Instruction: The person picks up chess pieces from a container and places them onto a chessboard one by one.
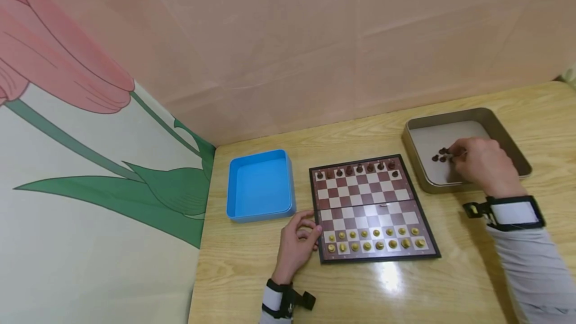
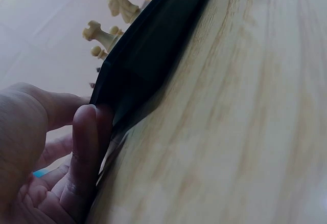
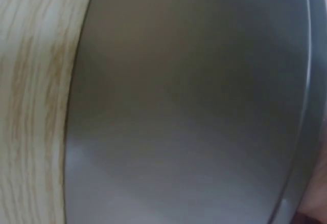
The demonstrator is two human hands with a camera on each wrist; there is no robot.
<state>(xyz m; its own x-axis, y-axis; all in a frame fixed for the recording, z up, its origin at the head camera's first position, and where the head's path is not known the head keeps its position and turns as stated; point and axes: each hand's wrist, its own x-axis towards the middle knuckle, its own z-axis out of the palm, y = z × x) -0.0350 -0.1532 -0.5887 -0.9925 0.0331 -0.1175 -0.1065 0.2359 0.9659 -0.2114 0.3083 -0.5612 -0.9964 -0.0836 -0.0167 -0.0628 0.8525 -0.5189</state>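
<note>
Steadying the chessboard point(image 1: 369, 194), probably: left hand point(image 1: 294, 246) is gripping its left edge with thumb and bent fingers. It's lying flat on the desk point(image 1: 243, 269). Right hand point(image 1: 486, 164) is hovering inside the metal tin point(image 1: 427, 136), far right, by loose dark pieces point(image 1: 435, 158) (can't tell if it's pinching one); walls are likely corralling them.

A cloth-lined corner, whether of a home or a studio unclear: a creased peach cloth point(image 1: 288, 54) hangs at twelve o'clock, a tulip-printed sheet point(image 1: 90, 149) at nine, beside a wood-grain table point(image 1: 243, 269).
</note>
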